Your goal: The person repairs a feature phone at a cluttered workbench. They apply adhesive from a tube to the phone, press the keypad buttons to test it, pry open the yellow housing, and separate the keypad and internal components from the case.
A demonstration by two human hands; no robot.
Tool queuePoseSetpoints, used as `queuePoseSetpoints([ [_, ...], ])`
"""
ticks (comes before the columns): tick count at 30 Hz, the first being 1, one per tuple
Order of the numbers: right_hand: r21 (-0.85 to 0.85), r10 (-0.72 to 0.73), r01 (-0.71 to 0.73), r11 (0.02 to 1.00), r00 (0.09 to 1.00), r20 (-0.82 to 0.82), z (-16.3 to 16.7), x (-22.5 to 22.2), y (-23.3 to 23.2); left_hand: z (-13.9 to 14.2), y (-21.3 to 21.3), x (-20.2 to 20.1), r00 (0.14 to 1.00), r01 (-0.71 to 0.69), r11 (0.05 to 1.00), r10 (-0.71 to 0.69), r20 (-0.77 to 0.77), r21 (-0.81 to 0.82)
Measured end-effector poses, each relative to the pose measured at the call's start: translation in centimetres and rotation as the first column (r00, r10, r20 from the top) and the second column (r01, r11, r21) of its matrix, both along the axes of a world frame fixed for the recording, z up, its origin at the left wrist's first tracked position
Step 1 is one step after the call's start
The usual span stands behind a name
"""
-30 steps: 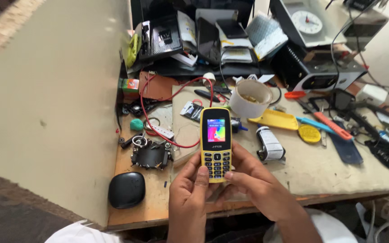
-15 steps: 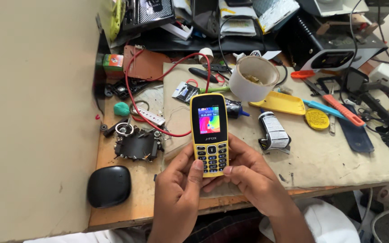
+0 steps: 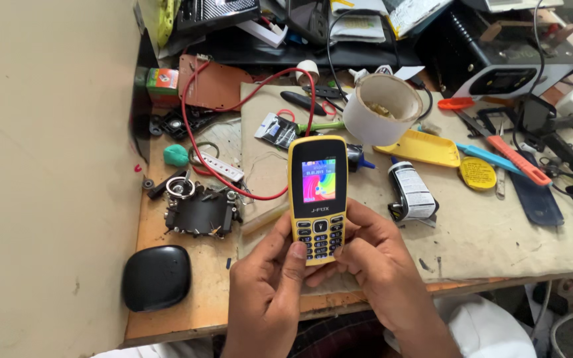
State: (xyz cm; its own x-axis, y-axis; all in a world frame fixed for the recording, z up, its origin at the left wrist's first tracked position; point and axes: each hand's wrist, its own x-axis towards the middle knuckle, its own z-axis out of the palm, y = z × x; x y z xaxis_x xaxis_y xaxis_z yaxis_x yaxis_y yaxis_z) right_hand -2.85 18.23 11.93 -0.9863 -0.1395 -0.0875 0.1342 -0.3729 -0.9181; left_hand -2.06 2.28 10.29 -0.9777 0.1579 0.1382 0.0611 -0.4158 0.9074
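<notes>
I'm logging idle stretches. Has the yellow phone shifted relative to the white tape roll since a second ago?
No. The yellow phone sits just below-left of the white tape roll, as before; only the camera moved.

We see a cluttered wooden workbench with a beige mat over most of it. At nine o'clock lies a black circuit assembly, and at eight o'clock a black rounded pouch. A red wire loops from eleven o'clock down across the mat's edge, passing a small green blob. At twelve o'clock a wide roll of white tape stands on its side. Just beside it, at one o'clock, lies a yellow phone cover. A black glue tube with a white label rests at three o'clock. Farther toward two o'clock we find a round yellow disc, a blue tool and an orange-handled tool.
</notes>
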Motion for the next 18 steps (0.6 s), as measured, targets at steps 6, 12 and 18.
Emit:
queuePoseSetpoints([
  [6, 0.003, 0.018, -0.018, 1.0, 1.0, -0.008, -0.3, -0.3, 0.0, -0.7, 0.0, -0.4, 1.0, 0.005, 1.0, -0.005, -0.018, 0.007],
  [12, 0.064, -0.013, 0.013, 0.998, 1.0, -0.005, -0.9, -0.4, 0.1, -1.8, 0.2, -0.9, 1.0, 0.03, 0.997, -0.03, -0.009, 0.075],
  [18, 0.082, -0.045, 0.048, 0.995, 0.998, -0.033, -1.9, -0.8, 0.4, -2.4, 0.2, -1.3, 0.994, 0.093, 0.984, -0.101, 0.045, 0.149],
])
